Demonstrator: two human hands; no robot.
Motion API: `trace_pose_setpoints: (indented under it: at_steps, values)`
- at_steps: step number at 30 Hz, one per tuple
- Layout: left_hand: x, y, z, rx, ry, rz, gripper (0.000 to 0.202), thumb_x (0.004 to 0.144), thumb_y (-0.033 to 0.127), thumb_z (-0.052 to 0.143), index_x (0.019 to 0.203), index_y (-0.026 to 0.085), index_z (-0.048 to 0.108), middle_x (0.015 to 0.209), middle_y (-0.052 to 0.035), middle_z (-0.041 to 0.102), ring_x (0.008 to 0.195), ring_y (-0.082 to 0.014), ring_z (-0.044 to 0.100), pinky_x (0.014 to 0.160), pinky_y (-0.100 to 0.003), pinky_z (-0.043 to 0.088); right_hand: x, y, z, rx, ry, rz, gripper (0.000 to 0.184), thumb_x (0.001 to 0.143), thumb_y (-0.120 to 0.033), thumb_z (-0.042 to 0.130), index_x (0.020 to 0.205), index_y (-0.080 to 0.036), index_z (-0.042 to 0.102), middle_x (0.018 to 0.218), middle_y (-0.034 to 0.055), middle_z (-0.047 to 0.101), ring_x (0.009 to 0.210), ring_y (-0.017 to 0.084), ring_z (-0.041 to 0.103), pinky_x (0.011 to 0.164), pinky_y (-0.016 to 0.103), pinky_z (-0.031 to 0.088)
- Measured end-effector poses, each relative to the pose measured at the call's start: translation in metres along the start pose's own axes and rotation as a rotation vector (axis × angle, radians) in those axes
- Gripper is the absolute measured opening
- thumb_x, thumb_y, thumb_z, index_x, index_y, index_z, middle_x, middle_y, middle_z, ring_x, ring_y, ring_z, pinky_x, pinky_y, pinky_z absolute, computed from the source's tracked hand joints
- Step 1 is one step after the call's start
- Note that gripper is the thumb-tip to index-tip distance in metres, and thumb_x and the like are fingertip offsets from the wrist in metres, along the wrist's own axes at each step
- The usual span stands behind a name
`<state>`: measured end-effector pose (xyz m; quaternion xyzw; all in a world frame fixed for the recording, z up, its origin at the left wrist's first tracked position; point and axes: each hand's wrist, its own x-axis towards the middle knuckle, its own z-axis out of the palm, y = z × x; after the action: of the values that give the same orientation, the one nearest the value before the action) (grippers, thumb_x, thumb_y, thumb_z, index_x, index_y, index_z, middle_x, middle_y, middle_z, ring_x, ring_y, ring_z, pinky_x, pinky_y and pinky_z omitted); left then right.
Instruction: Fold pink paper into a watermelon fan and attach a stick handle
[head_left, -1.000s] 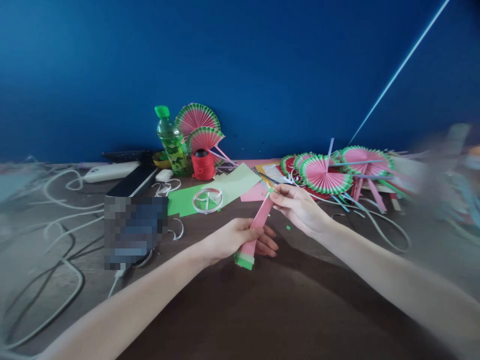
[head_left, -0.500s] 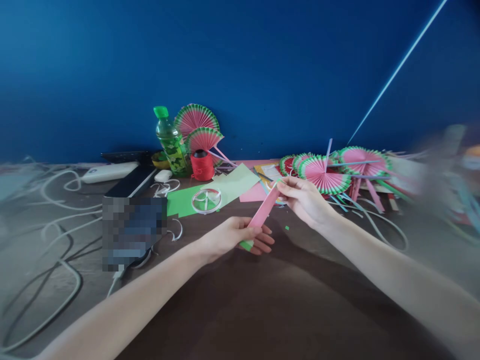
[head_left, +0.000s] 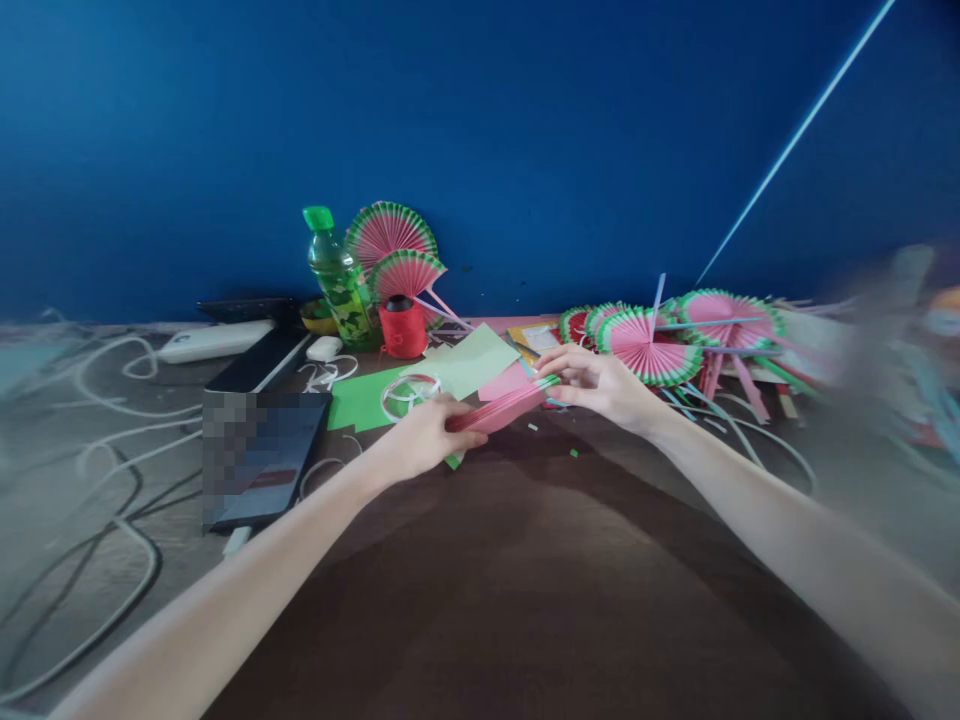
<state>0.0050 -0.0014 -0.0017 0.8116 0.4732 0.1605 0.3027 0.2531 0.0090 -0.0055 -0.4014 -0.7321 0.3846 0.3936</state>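
Observation:
Between my two hands is a folded strip of pleated pink paper [head_left: 506, 405] with green ends, held above the brown table [head_left: 480, 580]. My left hand [head_left: 431, 437] grips its left end, thumb in front and fingers behind. At the other end my right hand [head_left: 600, 388] pinches the green-tipped pleats between thumb and fingers. Behind my left hand lie a white ring-shaped roll [head_left: 409, 393], a bright green sheet [head_left: 356, 398] and a pale green sheet [head_left: 476, 358]. Small paper scraps [head_left: 574, 453] are on the table below my right hand.
Finished pink-and-green paper fans [head_left: 649, 350] pile up at the right, and more fans [head_left: 391, 240] lean on the blue wall. A green bottle [head_left: 334, 275] and red thread spool [head_left: 403, 328] stand at the back. Phone [head_left: 281, 470] and white cables [head_left: 146, 520] lie left.
The pleated paper has turned from steeply slanted to nearly level, and its folds have loosened a little. My left hand has moved up and left; a white scrap now shows on the table.

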Motion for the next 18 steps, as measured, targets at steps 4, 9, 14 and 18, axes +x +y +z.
trace_pose_setpoints:
  at_steps: [4,9,14,18]
  values:
    - [0.001,-0.002,-0.008,-0.035,-0.16,-0.065,0.047,0.073,0.041,0.055,0.115,0.018,0.05,0.089,-0.0032,0.065,0.078,-0.0168,0.059,0.072,-0.028,0.041,0.0,-0.001,-0.007,-0.151,-0.176,0.128,0.024,0.072,-0.037,0.061,0.087,-0.017,0.06,0.08,0.0026,0.059,0.073,0.015,0.054,0.067,0.031,0.041]
    - [-0.001,0.0,-0.013,-0.039,-0.312,-0.058,0.043,0.076,0.047,0.051,0.108,0.018,0.052,0.1,-0.0057,0.064,0.086,-0.0171,0.059,0.074,-0.027,0.042,0.001,-0.003,-0.009,-0.211,-0.303,0.213,0.021,0.074,-0.036,0.058,0.082,-0.017,0.06,0.077,0.0025,0.062,0.073,0.015,0.055,0.069,0.03,0.039]
    - [-0.002,0.002,-0.017,0.04,-0.239,-0.033,0.056,0.073,0.056,0.051,0.117,0.021,0.048,0.122,-0.0066,0.054,0.108,-0.0226,0.051,0.089,-0.031,0.038,0.001,-0.002,-0.008,-0.174,-0.337,0.337,0.02,0.077,-0.034,0.051,0.076,-0.016,0.057,0.071,0.0024,0.062,0.067,0.015,0.056,0.065,0.029,0.039]
    - [0.001,-0.001,-0.014,0.032,-0.213,0.052,0.048,0.074,0.051,0.054,0.112,0.022,0.053,0.118,-0.0034,0.056,0.106,-0.0195,0.052,0.087,-0.028,0.039,0.001,0.003,-0.009,-0.38,-0.377,0.316,0.027,0.08,-0.039,0.045,0.072,-0.017,0.059,0.072,0.0016,0.061,0.071,0.017,0.055,0.069,0.031,0.038]
